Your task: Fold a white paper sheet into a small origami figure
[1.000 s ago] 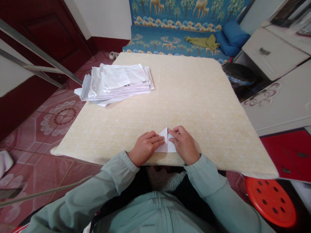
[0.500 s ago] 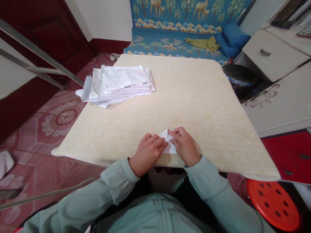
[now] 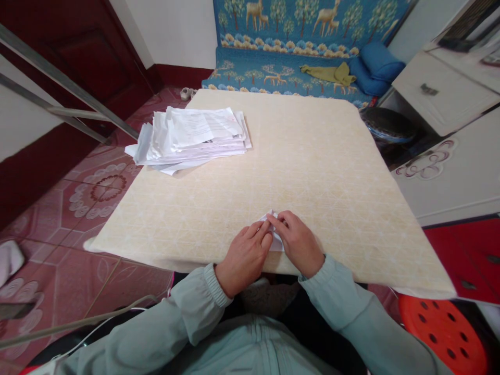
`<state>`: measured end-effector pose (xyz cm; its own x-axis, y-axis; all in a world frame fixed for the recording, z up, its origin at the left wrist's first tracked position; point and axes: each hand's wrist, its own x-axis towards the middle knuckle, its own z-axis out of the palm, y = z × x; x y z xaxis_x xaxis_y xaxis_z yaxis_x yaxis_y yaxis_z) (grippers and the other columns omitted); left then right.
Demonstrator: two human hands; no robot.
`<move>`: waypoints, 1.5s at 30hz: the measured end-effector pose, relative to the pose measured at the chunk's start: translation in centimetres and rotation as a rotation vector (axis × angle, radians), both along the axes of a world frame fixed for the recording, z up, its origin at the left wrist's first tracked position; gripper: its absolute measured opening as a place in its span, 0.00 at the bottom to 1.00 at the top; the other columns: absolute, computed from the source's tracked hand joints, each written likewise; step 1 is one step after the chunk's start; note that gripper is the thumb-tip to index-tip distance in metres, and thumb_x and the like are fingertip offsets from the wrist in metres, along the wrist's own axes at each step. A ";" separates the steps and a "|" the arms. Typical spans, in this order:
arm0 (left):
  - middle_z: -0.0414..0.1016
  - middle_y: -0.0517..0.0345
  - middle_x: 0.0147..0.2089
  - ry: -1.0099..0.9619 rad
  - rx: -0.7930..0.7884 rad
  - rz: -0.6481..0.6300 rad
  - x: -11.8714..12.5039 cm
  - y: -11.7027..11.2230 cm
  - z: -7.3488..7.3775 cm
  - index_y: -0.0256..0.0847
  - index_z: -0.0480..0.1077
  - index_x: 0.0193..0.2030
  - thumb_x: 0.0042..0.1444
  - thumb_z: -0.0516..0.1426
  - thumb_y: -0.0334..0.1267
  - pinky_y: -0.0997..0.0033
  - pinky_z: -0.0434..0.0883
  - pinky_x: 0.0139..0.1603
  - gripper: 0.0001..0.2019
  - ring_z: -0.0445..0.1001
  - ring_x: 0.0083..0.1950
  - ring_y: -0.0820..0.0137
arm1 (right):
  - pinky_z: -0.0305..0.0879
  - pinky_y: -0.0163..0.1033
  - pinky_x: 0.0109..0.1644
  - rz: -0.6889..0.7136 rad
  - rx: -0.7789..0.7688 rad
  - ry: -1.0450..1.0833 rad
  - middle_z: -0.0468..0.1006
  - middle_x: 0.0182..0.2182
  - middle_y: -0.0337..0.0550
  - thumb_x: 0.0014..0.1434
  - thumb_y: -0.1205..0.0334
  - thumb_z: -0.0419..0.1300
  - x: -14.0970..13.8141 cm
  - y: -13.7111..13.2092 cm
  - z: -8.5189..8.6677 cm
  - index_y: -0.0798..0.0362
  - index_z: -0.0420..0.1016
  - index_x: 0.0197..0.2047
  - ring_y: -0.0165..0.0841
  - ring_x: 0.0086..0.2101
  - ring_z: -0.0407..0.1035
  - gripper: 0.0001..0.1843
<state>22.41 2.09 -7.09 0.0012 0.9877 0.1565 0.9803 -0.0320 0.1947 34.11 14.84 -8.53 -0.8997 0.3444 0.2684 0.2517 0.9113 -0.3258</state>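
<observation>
Head view: folded white paper (image 3: 278, 245) lay by the desk's (image 3: 320, 172) near edge, tip facing far; the left hand (image 3: 246, 256) covered its left side, the right hand (image 3: 301, 244) curled at its tip, neither nearer; whether either pinched it could not be told.

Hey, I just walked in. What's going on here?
Someone is working on a small white paper at the near edge of the table. The left hand lies over part of it, and the right hand has its fingertips close to the left's near the paper's top. The hands hide much of its shape. A paper stack sits apart, toward the far left.
</observation>
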 end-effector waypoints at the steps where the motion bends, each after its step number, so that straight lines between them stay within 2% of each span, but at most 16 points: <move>1: 0.60 0.40 0.64 -0.005 -0.007 0.006 0.1 0.1 0.1 0.32 0.62 0.55 0.59 0.49 0.29 0.59 0.64 0.58 0.17 0.60 0.64 0.58 | 0.67 0.44 0.46 0.002 0.015 -0.015 0.69 0.41 0.50 0.66 0.67 0.47 0.0 0.0 0.0 0.53 0.67 0.58 0.37 0.42 0.64 0.19; 7: 0.58 0.41 0.66 -0.011 -0.043 0.029 0.2 0.3 0.5 0.35 0.65 0.47 0.59 0.50 0.30 0.57 0.65 0.54 0.10 0.60 0.61 0.57 | 0.67 0.46 0.48 -0.009 0.042 -0.120 0.69 0.44 0.53 0.65 0.68 0.48 -0.5 0.1 0.5 0.57 0.62 0.61 0.39 0.43 0.64 0.21; 11: 0.57 0.41 0.66 0.003 -0.061 0.026 0.2 0.3 0.5 0.35 0.65 0.47 0.58 0.51 0.30 0.56 0.65 0.54 0.10 0.60 0.61 0.55 | 0.67 0.45 0.48 -0.010 0.019 -0.129 0.69 0.44 0.52 0.65 0.68 0.48 -0.6 0.3 0.6 0.57 0.63 0.60 0.39 0.43 0.64 0.21; 15: 0.58 0.41 0.66 0.012 -0.057 0.022 0.3 0.2 0.3 0.35 0.65 0.48 0.59 0.50 0.30 0.56 0.64 0.54 0.11 0.59 0.62 0.56 | 0.67 0.45 0.48 -0.003 -0.004 -0.099 0.69 0.43 0.51 0.65 0.68 0.47 -0.6 0.3 0.6 0.55 0.64 0.59 0.38 0.43 0.65 0.20; 21: 0.56 0.41 0.67 0.014 -0.025 0.032 0.5 0.0 -0.3 0.33 0.65 0.52 0.59 0.50 0.31 0.57 0.63 0.56 0.14 0.58 0.65 0.56 | 0.67 0.46 0.47 -0.021 0.039 -0.182 0.69 0.44 0.53 0.63 0.69 0.49 -1.1 -0.1 1.0 0.58 0.63 0.59 0.40 0.42 0.64 0.20; 28: 0.58 0.42 0.67 0.051 0.023 0.064 1.1 -0.7 -1.3 0.31 0.64 0.56 0.58 0.49 0.29 0.57 0.62 0.59 0.19 0.59 0.66 0.56 | 0.66 0.46 0.46 -0.074 0.080 -0.227 0.69 0.44 0.55 0.62 0.69 0.49 -1.8 -0.3 1.2 0.59 0.61 0.60 0.42 0.42 0.65 0.22; 32: 0.58 0.43 0.67 0.039 0.057 0.097 1.6 -1.3 -1.7 0.31 0.61 0.61 0.58 0.48 0.29 0.56 0.63 0.60 0.22 0.58 0.67 0.57 | 0.66 0.44 0.45 -0.083 0.031 -0.241 0.69 0.43 0.52 0.62 0.67 0.52 -2.0 0.3 1.5 0.58 0.61 0.61 0.40 0.41 0.66 0.23; 35: 0.57 0.44 0.67 -0.006 0.098 0.139 2.1 -1.8 -2.2 0.32 0.59 0.63 0.58 0.48 0.29 0.53 0.61 0.62 0.24 0.56 0.68 0.58 | 0.66 0.41 0.44 -0.079 -0.075 -0.175 0.69 0.41 0.48 0.60 0.65 0.56 -1.8 1.0 1.3 0.54 0.63 0.59 0.37 0.41 0.67 0.23; 38: 0.56 0.44 0.68 -0.055 0.142 0.157 2.4 -2.1 -2.7 0.33 0.57 0.64 0.58 0.47 0.27 0.50 0.59 0.65 0.25 0.53 0.69 0.58 | 0.66 0.39 0.40 -0.196 -0.193 -0.063 0.69 0.40 0.45 0.56 0.64 0.60 -1.2 1.6 1.1 0.53 0.68 0.54 0.32 0.34 0.68 0.22; 40: 0.56 0.43 0.68 -0.085 0.145 0.137 2.3 -2.1 -2.8 0.33 0.55 0.65 0.59 0.46 0.27 0.48 0.58 0.66 0.25 0.52 0.69 0.58 | 0.65 0.38 0.37 -0.308 -0.216 -0.032 0.71 0.38 0.43 0.54 0.64 0.61 -0.8 1.7 1.3 0.53 0.70 0.49 0.31 0.30 0.67 0.17; 45: 0.61 0.38 0.64 -0.132 0.103 0.083 1.4 -2.1 -2.5 0.31 0.59 0.63 0.61 0.47 0.28 0.48 0.60 0.66 0.22 0.56 0.67 0.56 | 0.56 0.37 0.28 -0.487 -0.173 -0.160 0.74 0.28 0.38 0.52 0.60 0.63 -0.5 1.2 2.4 0.50 0.71 0.33 0.32 0.26 0.66 0.06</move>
